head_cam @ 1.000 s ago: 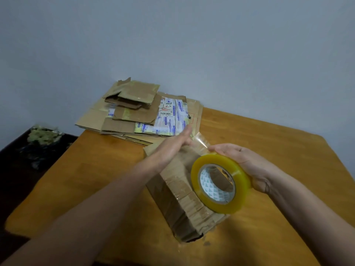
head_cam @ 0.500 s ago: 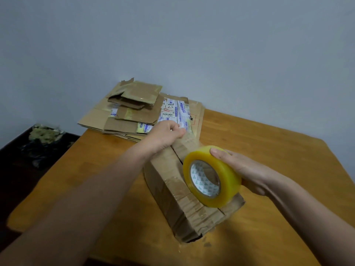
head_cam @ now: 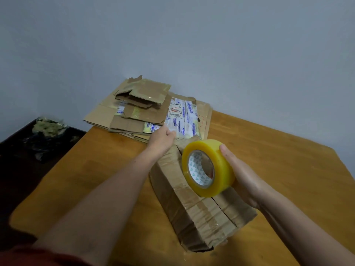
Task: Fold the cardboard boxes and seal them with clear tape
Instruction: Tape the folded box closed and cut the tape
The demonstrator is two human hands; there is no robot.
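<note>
Compared with one second earlier, the left hand is no longer laid flat with its fingers extended: they are now curled down over the far top edge of the cardboard box, and the loose strip of tape formerly raised between the hands is no longer seen lifted. Whether the tape's end is pinned beneath these fingers cannot be told. The tape roll is gripped by the right hand, with the thumb laid across its outer yellow band and the fingers wrapped behind it. The roll is held on edge over the middle of the box top, its core opening turned left and towards the viewer, so that its axis lies across the box. The box is set on the wooden table, at its centre. Its long axis is directed away from the viewer, leaning slightly left at the far end; the seam between the closed top flaps runs along that axis, beneath the roll. A stack of flattened cardboard is placed at the far left corner of the table, just beyond the left hand
</note>
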